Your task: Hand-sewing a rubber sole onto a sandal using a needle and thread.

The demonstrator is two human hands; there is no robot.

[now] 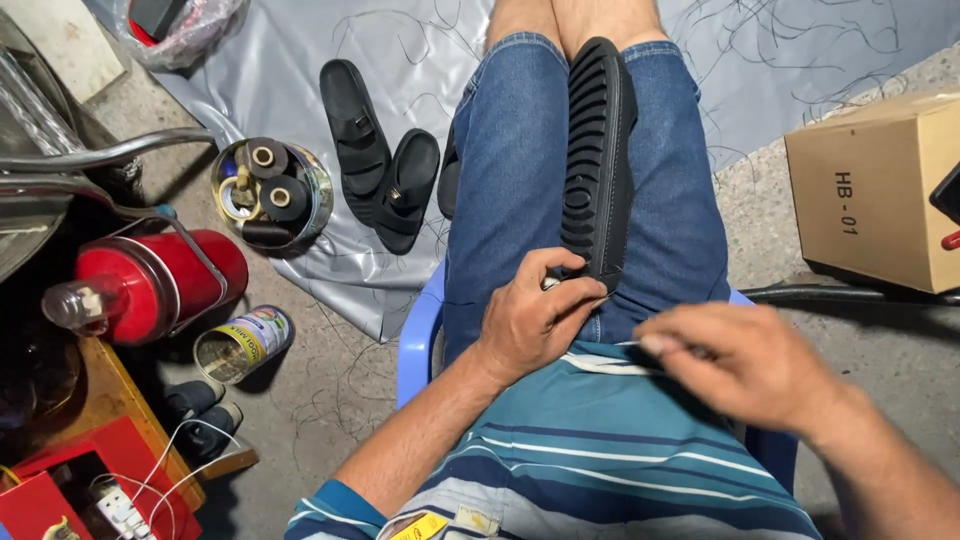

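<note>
I judge stitching underway: my left hand (535, 315) pinches the black sole (597, 165) (on my lap); right hand (745, 360) blurred, grip unclear; next, steady pull.

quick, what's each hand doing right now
Left hand: closed on the near end of the black sandal sole lying on the lap.
Right hand: blurred, fingers pinched; held thing cannot be told.

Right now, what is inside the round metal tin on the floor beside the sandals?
The round metal tin holds several dark thread spools, some standing, one lying flat. Whatever lies beneath them, and the tin's bottom, is covered.
</note>
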